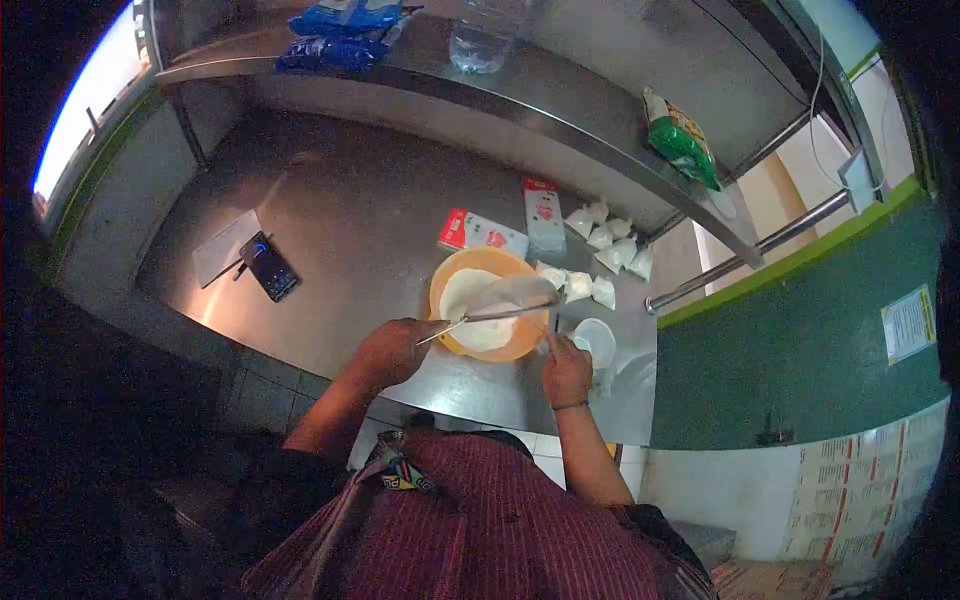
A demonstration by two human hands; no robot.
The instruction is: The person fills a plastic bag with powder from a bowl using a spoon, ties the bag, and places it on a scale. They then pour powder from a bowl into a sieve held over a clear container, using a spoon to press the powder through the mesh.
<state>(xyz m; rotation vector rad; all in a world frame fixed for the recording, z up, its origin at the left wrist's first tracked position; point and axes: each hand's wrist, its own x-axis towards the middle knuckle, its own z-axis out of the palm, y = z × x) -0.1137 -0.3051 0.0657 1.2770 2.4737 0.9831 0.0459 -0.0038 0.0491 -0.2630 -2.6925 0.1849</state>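
Observation:
My left hand [396, 352] is closed round the handle of a sieve [510, 298], whose mesh is tilted over an orange bowl [438, 300]. White powder [462, 288] lies in the bowl below the sieve. My right hand [567, 372] is at the bowl's right side, one finger pointing toward the sieve and the rim; whether it touches them or grips anything is not clear. A white round container [596, 342] stands just right of that hand.
Small bags of white powder [612, 240] and red-and-white packs [484, 233] lie behind the bowl. On the left are a phone [269, 268] and paper [226, 248]. A shelf [450, 88] above holds blue packs [342, 35], a clear container [478, 48] and a green pack [682, 142].

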